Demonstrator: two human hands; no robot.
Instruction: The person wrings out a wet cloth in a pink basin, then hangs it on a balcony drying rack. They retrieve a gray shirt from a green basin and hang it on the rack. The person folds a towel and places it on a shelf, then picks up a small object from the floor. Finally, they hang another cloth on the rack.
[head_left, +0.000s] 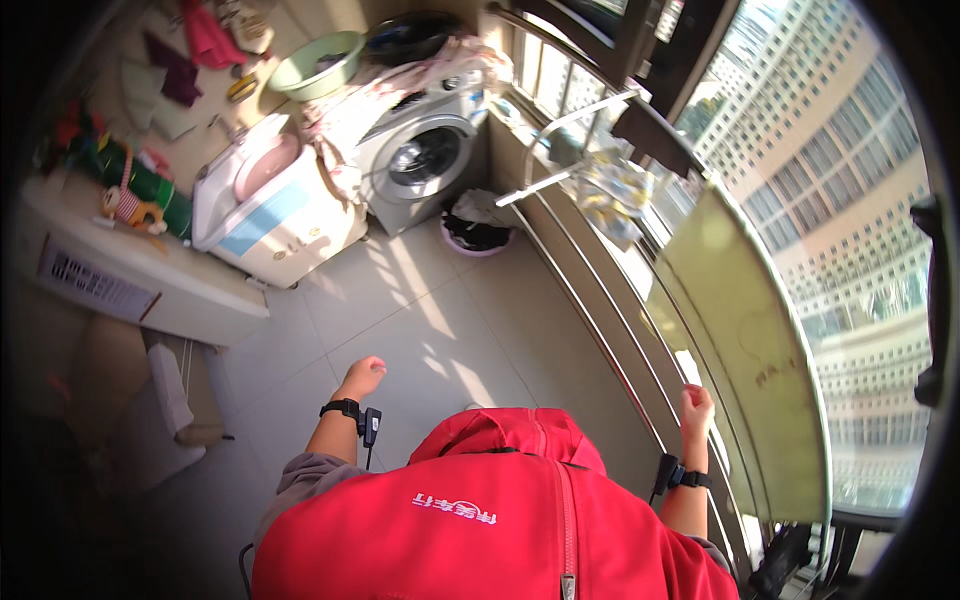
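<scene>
My left hand (365, 376) hangs over the grey tiled floor (420, 322) with its fingers curled in and nothing visible in them. On the other side, my right hand (696, 409) is also curled, beside the metal rods of a folding drying rack (600, 307). Whether its fingers touch a rod is unclear. A pale green cloth (742, 352) hangs on the rack, just right of that hand. Farther along the rack is a patterned grey-and-yellow cloth (613, 191). Both wrists wear black straps with small devices.
Ahead stands a front-loading washing machine (424, 157), with a green basin (319, 66) beside a draped cloth. A pinkish basin (484, 232) of dark laundry sits on the floor. Left are a white tub-like appliance (277, 214) and a ledge (150, 255) with toys. Windows (847, 225) line the right.
</scene>
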